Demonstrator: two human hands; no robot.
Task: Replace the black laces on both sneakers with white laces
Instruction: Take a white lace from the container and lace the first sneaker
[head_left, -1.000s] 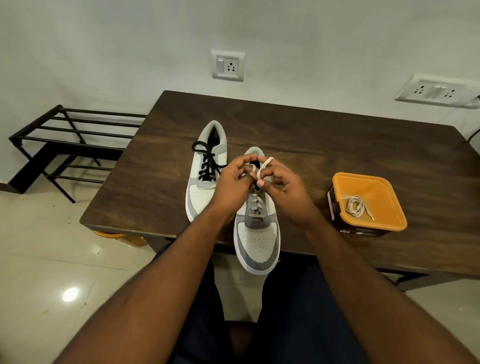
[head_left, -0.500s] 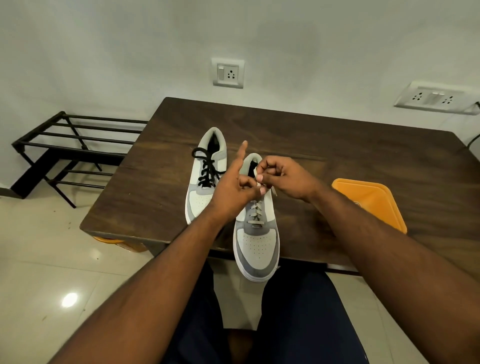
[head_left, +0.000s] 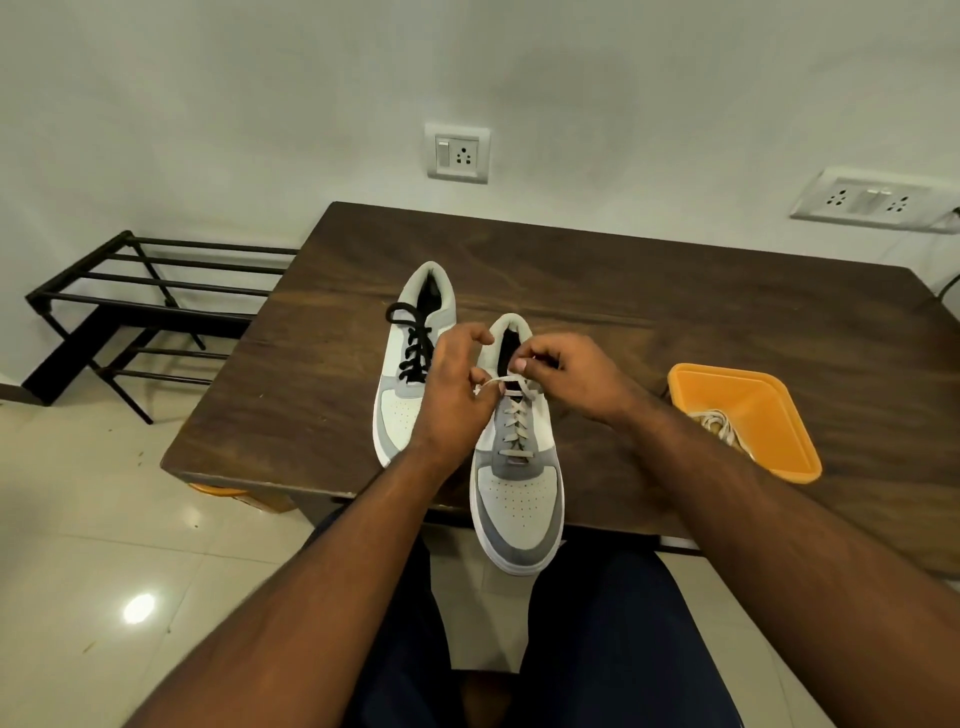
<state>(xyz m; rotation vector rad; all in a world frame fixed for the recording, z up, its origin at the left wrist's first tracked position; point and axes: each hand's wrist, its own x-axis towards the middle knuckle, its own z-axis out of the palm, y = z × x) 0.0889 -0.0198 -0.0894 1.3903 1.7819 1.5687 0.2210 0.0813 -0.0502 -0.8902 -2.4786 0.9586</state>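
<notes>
Both hands, left hand (head_left: 457, 384) and right hand (head_left: 558, 371), pinch the white lace (head_left: 511, 415) ends above the near-edge sneaker (head_left: 519, 493); pull evenly before knotting.

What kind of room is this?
Probably a room in a home: a metal shoe rack stands by the white wall, wall sockets sit above a wooden table, and the floor is shiny tile.

I see both forearms bare, without sleeves, watch or rings. My left hand (head_left: 452, 387) and right hand (head_left: 563, 376) are ungloved. Legs wear dark navy trousers (head_left: 623, 649).
</notes>
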